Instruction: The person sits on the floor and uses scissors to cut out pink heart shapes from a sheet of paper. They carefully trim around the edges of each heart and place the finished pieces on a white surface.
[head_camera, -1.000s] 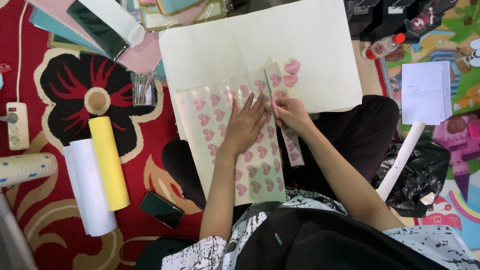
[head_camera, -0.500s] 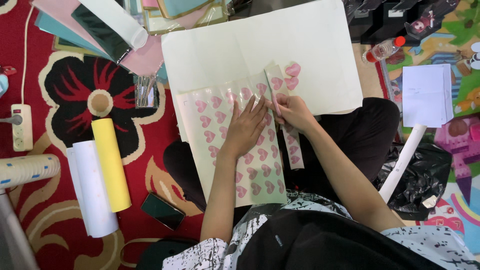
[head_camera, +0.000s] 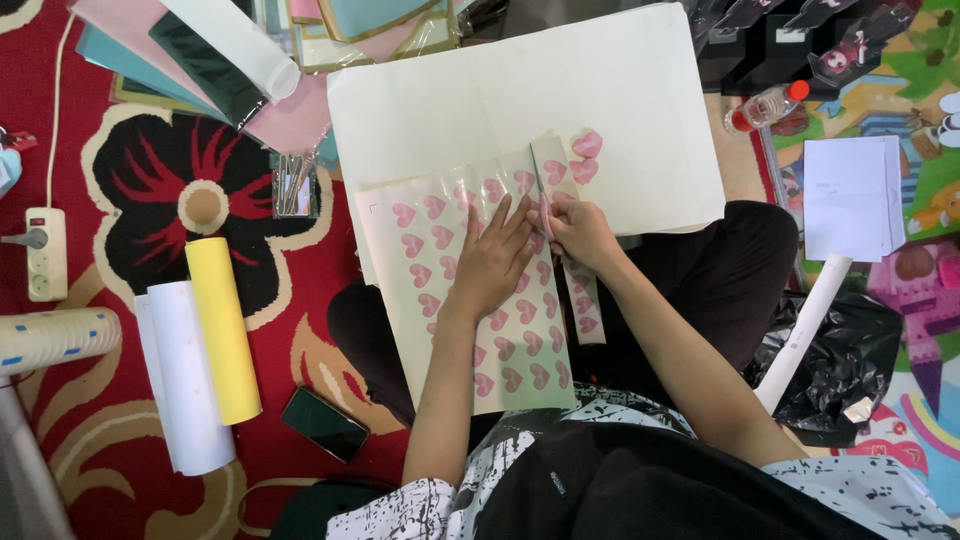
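While your left hand (head_camera: 490, 262) lies spread flat, hiding hearts on the sticker sheet (head_camera: 470, 300), your right hand (head_camera: 580, 232) pinches a half-hidden cutter (head_camera: 546, 215) along its edge.

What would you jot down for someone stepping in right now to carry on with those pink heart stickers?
Left hand: pressed flat on the heart sticker sheet, holding it on the lap.
Right hand: grips a thin pink tool at the seam between the sheet and a narrow strip of hearts; whether it is a knife I cannot tell.
Done: one strip lies apart at the sheet's right edge; two loose hearts lie on the cream paper behind.
Left: most of the sheet is uncut.
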